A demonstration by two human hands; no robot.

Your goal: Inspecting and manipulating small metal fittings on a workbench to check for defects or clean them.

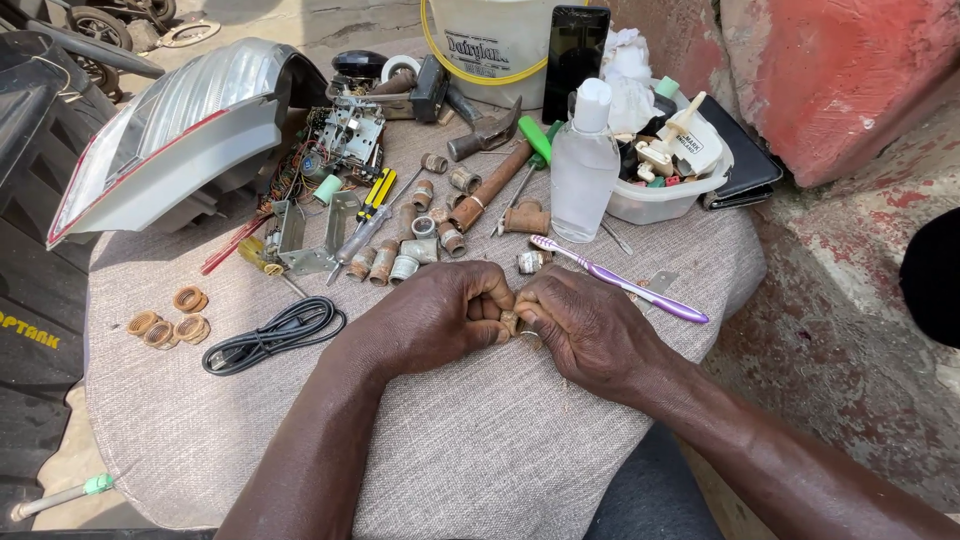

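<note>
Both hands closed on a small rusty fitting at the centre of the frame.

The left hand [440, 312] and right hand [585, 325] meet knuckle to knuckle over the cloth-covered table [470, 450], fingers curled tight round a small pipe fitting [512, 325] that only peeks out between them; whether two pieces are joined there cannot be told. Above the hands lies a scatter of more fittings [420, 240], still loose, so by the look of it much remains to be handled. A purple toothbrush [620, 282] lies just right of the hands, a clear bottle [583, 165] stands behind it, a black cable [272, 338] and brown rings [168, 318] lie to the left. Nothing blocks the hands.
</note>
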